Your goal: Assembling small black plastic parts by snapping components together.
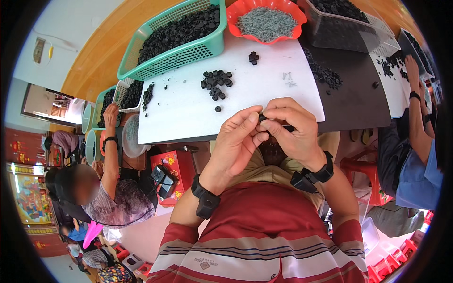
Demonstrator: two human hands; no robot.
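Two hands meet above the near edge of the white sheet (170, 123), the left hand (238, 137) and the right hand (295, 129) both pinched on one small black piece (262, 118) between their fingertips. The fingers hide most of it, so its exact angle cannot be told. Another dark bit (289, 128) shows under the right hand's fingers; whether it is gripped or merely tucked there is unclear. The likeliest trouble is a slip: the piece is tiny, only the tips bear on it, and uneven pressure from the two thumbs could flick it out. Being so near the edge, it could then fall past the sheet to the lap (245, 166) rather than land on the white. The dark bit could drop too if the right fingers open wide. On the sheet, a loose piece (218, 109) sits just this side of the pile (217, 84), where a sweeping left wrist might knock it. The few screws (289, 79) beyond the right hand look thin enough to scatter if brushed.
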